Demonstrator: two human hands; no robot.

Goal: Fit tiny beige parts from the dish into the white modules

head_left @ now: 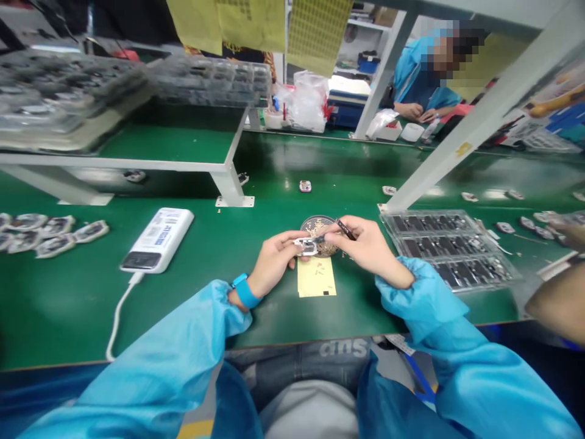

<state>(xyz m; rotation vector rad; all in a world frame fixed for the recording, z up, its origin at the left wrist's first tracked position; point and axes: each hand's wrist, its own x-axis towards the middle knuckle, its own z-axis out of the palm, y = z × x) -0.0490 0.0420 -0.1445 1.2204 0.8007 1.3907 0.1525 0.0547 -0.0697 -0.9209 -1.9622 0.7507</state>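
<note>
My left hand [274,261] pinches a small silvery electronic part [306,246] over the green bench. My right hand [365,247] grips dark tweezers [343,229], whose tips reach toward that part. Just behind both hands sits a small round dish [318,223] holding tiny pieces. A yellow sticker sheet [316,277] lies flat on the mat right below the hands. Both arms wear blue sleeves, and a blue band circles my left wrist.
A white power bank [158,239] with a cable lies at the left. Clear trays of parts [450,247] sit at the right. Loose parts [50,235] line the far left. A white shelf frame [228,177] stands behind. A co-worker's arm [555,302] enters at the right edge; another person [423,82] sits far back.
</note>
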